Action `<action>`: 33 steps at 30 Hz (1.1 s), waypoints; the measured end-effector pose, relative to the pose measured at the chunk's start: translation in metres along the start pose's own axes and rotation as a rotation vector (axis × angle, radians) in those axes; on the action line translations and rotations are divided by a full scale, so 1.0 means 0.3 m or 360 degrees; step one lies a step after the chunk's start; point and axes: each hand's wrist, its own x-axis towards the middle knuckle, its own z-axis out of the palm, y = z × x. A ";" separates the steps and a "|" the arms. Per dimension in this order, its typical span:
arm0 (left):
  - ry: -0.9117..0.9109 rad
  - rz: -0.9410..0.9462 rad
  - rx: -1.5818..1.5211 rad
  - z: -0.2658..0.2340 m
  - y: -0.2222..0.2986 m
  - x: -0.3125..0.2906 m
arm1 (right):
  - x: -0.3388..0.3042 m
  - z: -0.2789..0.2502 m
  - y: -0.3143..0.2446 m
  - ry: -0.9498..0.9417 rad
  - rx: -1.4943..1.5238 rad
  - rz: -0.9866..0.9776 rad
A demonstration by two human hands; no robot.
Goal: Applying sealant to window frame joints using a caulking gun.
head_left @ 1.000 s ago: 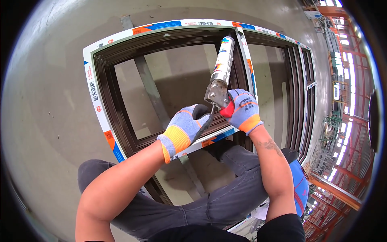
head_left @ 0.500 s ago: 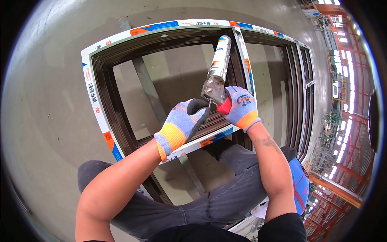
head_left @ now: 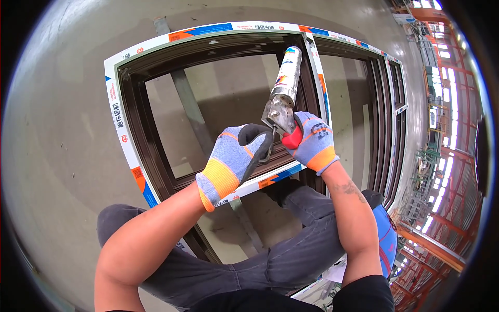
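Note:
A caulking gun (head_left: 279,112) holds a white and silver sealant cartridge (head_left: 289,73), its far end tilted away from me over the brown window frame (head_left: 150,156). My right hand (head_left: 316,139), in a blue and orange work glove, is wrapped round the gun's red handle (head_left: 292,138). My left hand (head_left: 241,153), gloved alike with dark palm and fingers, is closed at the near end of the gun, round its thin metal rod (head_left: 274,131). The fingertips of the left hand partly hide the rod's hooked end.
The frame lies flat on the grey floor (head_left: 67,145), edged with printed white protective tape (head_left: 117,114). Crossbars divide it into several openings. A grey support bar (head_left: 192,112) runs beneath. My legs (head_left: 249,270) are at its near side, with a blue object (head_left: 385,234) on the right.
The caulking gun and my right hand have shifted slightly to the right. My left hand has moved a little up and right, its fingers now closer round the rod's end.

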 end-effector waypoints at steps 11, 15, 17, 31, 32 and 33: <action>-0.0066 0.0031 0.0177 -0.026 0.009 0.000 | 0.002 -0.058 -0.021 -0.0090 -0.0041 -0.0144; -0.0121 -0.0012 0.0985 -0.064 0.083 -0.007 | -0.057 -0.063 -0.060 -0.0084 -0.0050 -0.0214; -0.0143 -0.0123 0.1623 -0.046 0.114 -0.026 | -0.055 -0.047 -0.061 -0.0214 -0.0108 -0.0156; -0.0543 -0.0068 0.2115 -0.034 0.082 -0.049 | 0.044 0.119 0.033 -0.0420 -0.0561 0.0022; -0.0592 -0.0082 0.2180 -0.030 0.083 -0.051 | 0.043 0.128 0.039 -0.0425 -0.0553 0.0011; -0.0643 -0.0094 0.2246 -0.025 0.085 -0.052 | 0.041 0.136 0.045 -0.0371 -0.0560 -0.0009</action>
